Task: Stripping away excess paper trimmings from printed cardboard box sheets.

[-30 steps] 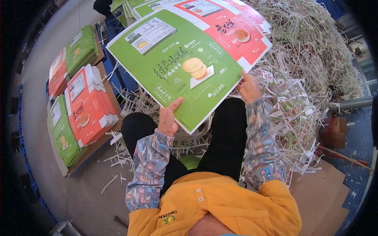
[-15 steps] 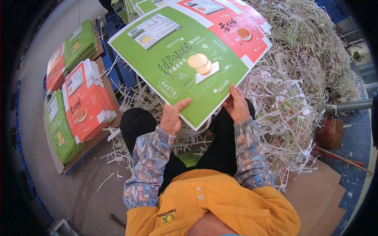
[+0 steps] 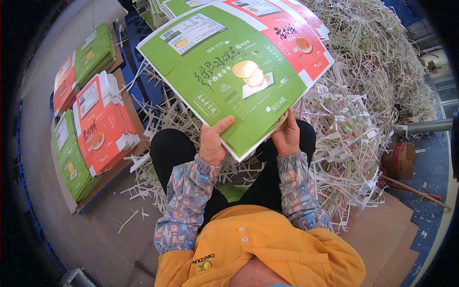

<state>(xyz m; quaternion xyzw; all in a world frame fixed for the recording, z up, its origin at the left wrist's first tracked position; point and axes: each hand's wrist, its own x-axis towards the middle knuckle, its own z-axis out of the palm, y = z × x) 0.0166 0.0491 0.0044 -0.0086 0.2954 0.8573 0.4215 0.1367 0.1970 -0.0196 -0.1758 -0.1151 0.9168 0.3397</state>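
Observation:
I hold a large printed cardboard sheet (image 3: 184, 79), or a thin stack of them, tilted over my lap; one part is green, the other red, with pictures of round cakes. My left hand (image 3: 214, 142) grips its lower left edge, thumb on the printed face and fingers hidden underneath. At the lower right edge my right hand (image 3: 288, 136) is closed on the sheet, partly under it. The sheet bows a little between my hands, and light glares off the cake picture.
Stacks of cut box blanks, red (image 3: 103, 131) and green (image 3: 71, 158), lie on cardboard at the left. A big heap of shredded paper trimmings (image 3: 377, 62) rises at the right. More printed sheets (image 3: 158, 12) are behind mine. A brown box (image 3: 400, 160) and a stick (image 3: 416, 191) lie far right.
The sheet has shifted slightly right and bows more. My left hand has moved a little right with it, and my right hand sits slightly lower and further under the edge.

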